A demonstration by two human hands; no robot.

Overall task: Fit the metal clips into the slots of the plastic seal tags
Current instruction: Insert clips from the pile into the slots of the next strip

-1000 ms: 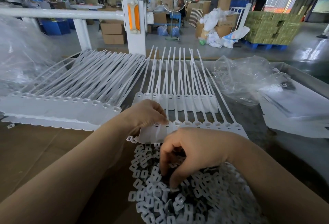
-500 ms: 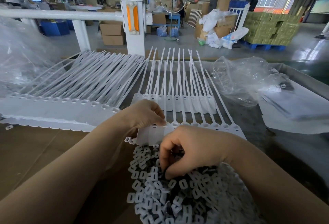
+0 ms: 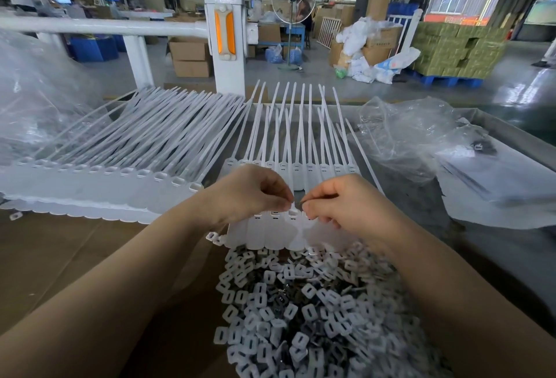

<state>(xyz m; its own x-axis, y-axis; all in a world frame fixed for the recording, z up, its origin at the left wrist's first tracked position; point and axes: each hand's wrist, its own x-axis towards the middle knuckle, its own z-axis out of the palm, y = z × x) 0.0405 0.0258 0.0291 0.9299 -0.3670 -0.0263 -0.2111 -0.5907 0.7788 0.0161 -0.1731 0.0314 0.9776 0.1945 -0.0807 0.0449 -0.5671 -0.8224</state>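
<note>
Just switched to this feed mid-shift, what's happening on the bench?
A person is fitting clips into white seal tags. The left hand pinches the head of a tag in the near row of tags, while the right hand pinches a small clip right beside that head. A heap of loose clips lies just in front.

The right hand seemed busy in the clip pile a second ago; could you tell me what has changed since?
The right hand left the clip pile and rose to the near row of seal tags, now pinching something small and dark beside the left hand. The left hand stayed pinching at that row; the tag rows and pile kept their places.
</note>
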